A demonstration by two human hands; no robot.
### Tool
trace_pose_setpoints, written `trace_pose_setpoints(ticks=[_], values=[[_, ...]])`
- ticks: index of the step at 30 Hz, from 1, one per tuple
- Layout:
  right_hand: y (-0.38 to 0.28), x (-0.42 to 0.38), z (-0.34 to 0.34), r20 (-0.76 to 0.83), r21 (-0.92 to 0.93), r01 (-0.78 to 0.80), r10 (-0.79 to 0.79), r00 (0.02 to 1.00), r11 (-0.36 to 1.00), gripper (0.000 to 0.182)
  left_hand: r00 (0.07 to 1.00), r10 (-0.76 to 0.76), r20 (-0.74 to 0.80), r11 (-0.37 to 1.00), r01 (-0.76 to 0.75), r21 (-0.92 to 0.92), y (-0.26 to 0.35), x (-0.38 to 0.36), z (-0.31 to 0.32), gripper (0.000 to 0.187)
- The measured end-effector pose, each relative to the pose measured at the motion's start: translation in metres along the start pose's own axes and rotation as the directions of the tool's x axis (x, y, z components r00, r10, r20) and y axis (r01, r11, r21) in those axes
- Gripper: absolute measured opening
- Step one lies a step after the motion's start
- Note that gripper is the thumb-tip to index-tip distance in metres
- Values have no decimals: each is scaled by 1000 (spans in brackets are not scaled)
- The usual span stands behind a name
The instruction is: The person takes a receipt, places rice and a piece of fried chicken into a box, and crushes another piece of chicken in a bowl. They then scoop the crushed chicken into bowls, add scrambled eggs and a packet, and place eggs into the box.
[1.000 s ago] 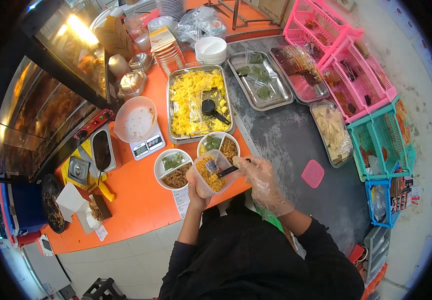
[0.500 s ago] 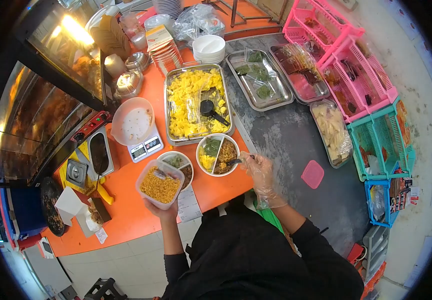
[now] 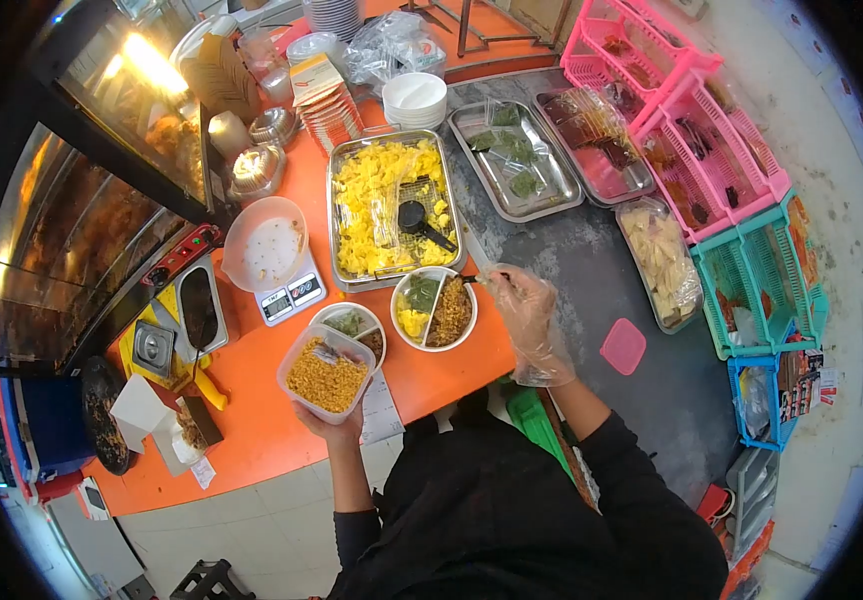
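My left hand (image 3: 337,428) grips a clear square plastic tub (image 3: 328,374) from below and holds it tilted. Golden-brown crumbly food fills the tub, and something greyish lies on top, too blurred to name. In a clear plastic glove, my right hand (image 3: 530,325) pinches a dark spoon (image 3: 468,280) at the right rim of a divided white bowl (image 3: 399,328). Crumbly brown food lies in the bowl's right half; something yellow and a green leafy packet sit in the left part. A second divided bowl (image 3: 376,318) stands partly behind the tub.
Beyond the bowls is a metal tray (image 3: 336,272) of yellow scrambled egg with a black scoop (image 3: 414,217). A kitchen scale (image 3: 292,298) carries a round tub. Metal trays and stacked baskets (image 3: 702,170) line the right. A pink lid (image 3: 623,347) lies on the dark counter.
My right hand has moved slightly up and right, taking the spoon from low in the bowl's right half to its upper right rim. The tub in my left hand shifted slightly right.
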State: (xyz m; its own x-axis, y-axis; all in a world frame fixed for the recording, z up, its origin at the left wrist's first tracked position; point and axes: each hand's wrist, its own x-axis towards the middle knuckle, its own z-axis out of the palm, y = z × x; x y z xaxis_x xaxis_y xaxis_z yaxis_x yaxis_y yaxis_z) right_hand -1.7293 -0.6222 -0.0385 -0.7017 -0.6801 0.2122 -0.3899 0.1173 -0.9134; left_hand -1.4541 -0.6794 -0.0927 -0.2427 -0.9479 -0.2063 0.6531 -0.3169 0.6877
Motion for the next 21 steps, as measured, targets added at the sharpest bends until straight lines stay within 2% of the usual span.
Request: trace_pose_setpoints(ticks=[2,3,4,5,6,8,9,11,12,14,15,16,17,18,20,21], values=[[-6,-3,-3,6,152,-39,38,999,988,13,1000,-6,19,1000,5,15,-3,-3,-2,84],[-11,-5,-8,5,154,-39,39,999,987,13,1000,-5,21,1000,5,16,-6,-3,-5,84],[-17,-9,-17,99,20,147,-148,984,989,13,1000,-15,23,1000,15,0,-11,-3,-9,84],[-20,-12,-23,215,-95,340,-314,925,936,14,999,-26,26,1000,26,-18,-14,-3,-8,85],[-20,-15,-25,211,-97,341,-315,925,935,14,999,-26,30,999,27,-19,-18,-4,-7,85],[-20,-26,-30,404,-108,707,-619,673,698,15,998,-40,43,999,39,12,-25,-7,-5,85],[-17,-33,-31,395,-121,704,-616,681,700,15,996,-61,72,998,63,-22,-29,-7,-4,85],[-16,-40,-35,479,-177,790,-649,590,587,17,989,-87,122,996,91,-25,-37,-7,3,86],[-20,-40,-42,469,-196,786,-648,600,586,17,982,-101,157,994,107,-28,-42,-7,9,86],[-34,-40,-59,217,-185,581,-544,811,793,15,972,-161,170,982,175,-68,-54,-8,18,86],[-38,-45,-66,201,-202,573,-539,818,794,15,961,-218,169,965,238,-107,-61,-9,21,86],[-41,-52,-73,69,31,300,-302,951,953,16,953,-236,189,961,257,-99,-69,-9,25,86],[-45,-57,-80,-3,294,17,-17,1000,956,17,923,-301,237,943,325,-66,-79,-8,29,86],[-57,-58,-87,-40,281,19,-8,999,959,17,884,-370,285,919,394,-29,-92,-8,32,85],[-86,-57,-97,113,143,46,-62,992,989,20,819,-417,394,896,443,26,-112,-16,53,86],[-93,-60,-102,251,259,-133,67,966,957,26,724,-473,501,845,535,25,-111,-23,74,85]])
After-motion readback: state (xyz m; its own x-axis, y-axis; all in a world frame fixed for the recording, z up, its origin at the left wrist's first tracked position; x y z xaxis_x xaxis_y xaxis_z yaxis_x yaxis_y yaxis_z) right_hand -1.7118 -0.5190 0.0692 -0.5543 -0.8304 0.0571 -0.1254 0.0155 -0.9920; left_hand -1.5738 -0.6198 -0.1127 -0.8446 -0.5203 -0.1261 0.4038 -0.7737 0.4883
